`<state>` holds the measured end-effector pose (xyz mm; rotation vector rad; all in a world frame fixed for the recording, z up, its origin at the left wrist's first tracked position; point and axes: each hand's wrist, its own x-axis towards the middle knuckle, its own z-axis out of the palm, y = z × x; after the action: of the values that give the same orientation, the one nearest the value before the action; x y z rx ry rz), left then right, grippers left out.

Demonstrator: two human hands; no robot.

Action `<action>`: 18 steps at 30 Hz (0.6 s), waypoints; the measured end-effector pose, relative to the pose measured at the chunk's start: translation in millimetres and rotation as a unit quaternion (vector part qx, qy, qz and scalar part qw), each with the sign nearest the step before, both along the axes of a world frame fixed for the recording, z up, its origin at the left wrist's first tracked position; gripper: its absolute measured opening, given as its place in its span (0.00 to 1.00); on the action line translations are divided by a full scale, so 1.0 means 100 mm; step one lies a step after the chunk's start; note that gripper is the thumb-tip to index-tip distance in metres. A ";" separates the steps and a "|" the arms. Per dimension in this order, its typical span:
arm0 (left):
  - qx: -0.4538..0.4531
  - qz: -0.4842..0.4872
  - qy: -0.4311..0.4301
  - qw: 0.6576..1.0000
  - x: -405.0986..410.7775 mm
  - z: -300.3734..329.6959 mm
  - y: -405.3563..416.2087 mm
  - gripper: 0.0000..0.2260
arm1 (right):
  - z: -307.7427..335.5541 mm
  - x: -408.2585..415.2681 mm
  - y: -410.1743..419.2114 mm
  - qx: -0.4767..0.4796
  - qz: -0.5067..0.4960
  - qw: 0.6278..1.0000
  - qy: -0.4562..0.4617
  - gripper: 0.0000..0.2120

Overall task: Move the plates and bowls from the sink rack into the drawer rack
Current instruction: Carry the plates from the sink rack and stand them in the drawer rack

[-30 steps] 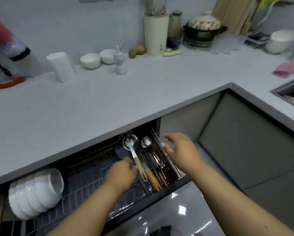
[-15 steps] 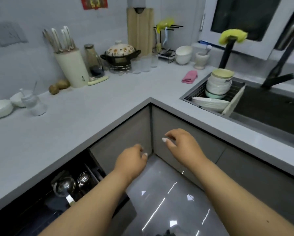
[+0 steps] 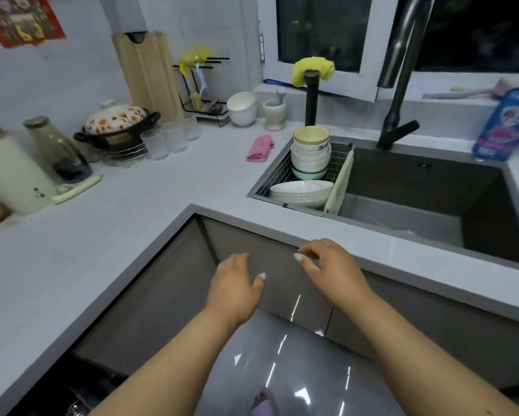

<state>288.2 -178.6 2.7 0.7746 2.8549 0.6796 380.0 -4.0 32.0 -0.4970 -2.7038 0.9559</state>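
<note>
**Both hands empty, dishes in the sink rack**

My left hand (image 3: 235, 291) hangs in front of the grey cabinet doors (image 3: 174, 295) w/ fingers loose and slightly bent, thumb out to the side, holding nothing. My right hand (image 3: 331, 267) is a bit higher, just below the counter edge (image 3: 252, 228), fingers curled down loosely, thumb and forefinger near each other but nothing between them. Hands are near each other, not touching.

Sink rack (image 3: 277, 171) sits in the left end of the sink (image 3: 432, 199), well apart from both hands. In it: a stack of bowls (image 3: 310, 154) at the back, yellow one on top, green one at the bottom; stack of white plates (image 3: 300, 192) at the front. A cloth (image 3: 340, 183) hangs over the rack's right side.

Drawer rack (image 3: 81, 400) only just shows at bottom left, dark, can't tell what's in it.

On the counter: pink rag (image 3: 259, 148) just left of the sink rack, flowered pot (image 3: 117, 124) and glasses (image 3: 169, 136) further left.
</note>
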 end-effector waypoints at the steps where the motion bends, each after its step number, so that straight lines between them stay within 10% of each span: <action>1: -0.008 -0.007 0.005 1.000 -0.07 -0.01 0.09 0.27 | -0.01 -0.04 0.08 0.004 -0.007 1.000 0.000 0.10; 18: -0.132 -0.132 0.012 0.982 -1.77 -0.34 1.30 0.35 | -0.25 -1.60 1.04 0.040 -0.134 0.990 -0.020 0.12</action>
<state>111.5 -48.8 -31.6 1.0911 2.7103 0.2533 220.5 100.4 6.7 -0.8440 -2.6088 0.7688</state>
